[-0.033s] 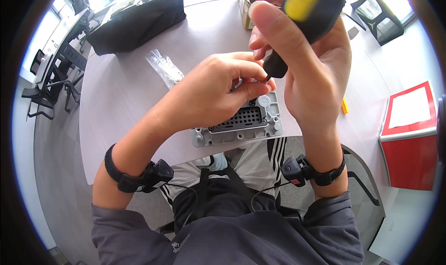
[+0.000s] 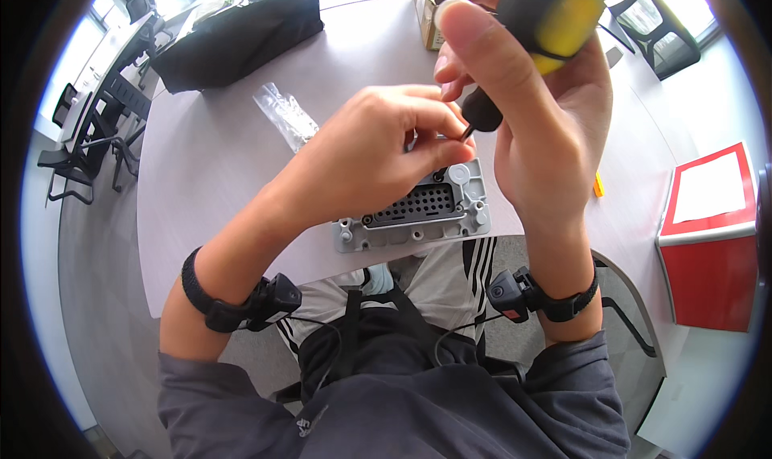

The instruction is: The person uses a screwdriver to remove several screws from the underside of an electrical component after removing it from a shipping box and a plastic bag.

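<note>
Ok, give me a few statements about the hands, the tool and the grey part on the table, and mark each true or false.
1. The right hand grips a black and yellow screwdriver. True.
2. The left hand lies flat on the black bag. False: it is over the grey connector housing, fingers pinched at the screwdriver tip.
3. The housing sits near the table edge closest to the person. True.
4. The clear plastic bag is right of the housing. False: it lies to its left.
</note>
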Motion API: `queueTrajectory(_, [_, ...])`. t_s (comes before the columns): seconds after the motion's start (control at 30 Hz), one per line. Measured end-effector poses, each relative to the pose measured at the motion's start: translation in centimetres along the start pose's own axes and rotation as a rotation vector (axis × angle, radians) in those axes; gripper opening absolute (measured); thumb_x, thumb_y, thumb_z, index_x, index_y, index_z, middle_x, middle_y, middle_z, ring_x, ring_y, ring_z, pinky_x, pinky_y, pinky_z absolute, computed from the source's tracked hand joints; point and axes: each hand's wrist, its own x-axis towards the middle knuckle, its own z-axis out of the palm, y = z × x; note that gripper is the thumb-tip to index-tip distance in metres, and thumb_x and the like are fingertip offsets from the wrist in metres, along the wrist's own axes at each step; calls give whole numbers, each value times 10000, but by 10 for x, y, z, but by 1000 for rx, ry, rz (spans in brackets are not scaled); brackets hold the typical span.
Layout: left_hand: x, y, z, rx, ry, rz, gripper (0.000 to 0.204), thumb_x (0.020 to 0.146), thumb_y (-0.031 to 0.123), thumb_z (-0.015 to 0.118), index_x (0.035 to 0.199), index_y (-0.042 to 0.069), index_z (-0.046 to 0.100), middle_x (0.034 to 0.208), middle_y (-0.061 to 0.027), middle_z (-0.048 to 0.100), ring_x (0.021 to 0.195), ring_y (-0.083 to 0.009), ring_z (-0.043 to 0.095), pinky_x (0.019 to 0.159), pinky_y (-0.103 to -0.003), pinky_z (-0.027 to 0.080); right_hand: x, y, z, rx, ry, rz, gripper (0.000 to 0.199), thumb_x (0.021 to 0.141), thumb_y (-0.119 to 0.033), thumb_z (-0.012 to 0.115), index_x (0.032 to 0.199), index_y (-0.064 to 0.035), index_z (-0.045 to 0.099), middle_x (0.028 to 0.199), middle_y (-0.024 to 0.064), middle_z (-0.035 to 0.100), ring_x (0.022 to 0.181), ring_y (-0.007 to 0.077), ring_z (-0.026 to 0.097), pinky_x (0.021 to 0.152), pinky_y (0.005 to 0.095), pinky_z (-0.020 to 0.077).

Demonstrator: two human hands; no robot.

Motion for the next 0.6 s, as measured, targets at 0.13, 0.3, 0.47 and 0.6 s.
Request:
queueTrajectory(0.13, [2, 1, 4, 64, 96, 47, 218, 793, 179, 764, 884, -2, 683, 756, -104, 588, 614, -192, 541, 591, -322, 446, 0, 4, -2, -6, 13, -19, 627, 799, -193, 777, 1252, 58, 422, 971, 104, 594, 735, 111, 609, 680, 217, 477])
queueTrajectory(0.3, [3, 1, -3, 66, 24, 83, 207, 821, 152, 727, 921, -15, 659, 822, -103, 588, 638, -194, 539, 613, -323, 446, 1, 9, -2, -33, 35, -50, 632, 801, -180, 772, 1262, 63, 413, 978, 112, 593, 731, 113, 608, 683, 218, 477])
queueTrajectory(0.47, [4, -11, -2, 10, 19, 247, 232, 829, 153, 719, 975, -13, 647, 783, -111, 586, 656, -190, 557, 634, -315, 458, 2, 6, -4, 39, -2, -35, 640, 801, -163, 764, 1275, 69, 401, 984, 124, 594, 735, 120, 615, 680, 217, 481])
queueTrajectory(0.6, [5, -1, -4, 172, 21, 120, 253, 816, 165, 731, 973, -14, 647, 778, -112, 604, 666, -210, 565, 644, -326, 467, 0, 9, -6, 55, -6, -54, 644, 800, -163, 764, 1278, 69, 399, 985, 126, 593, 738, 122, 616, 676, 218, 485])
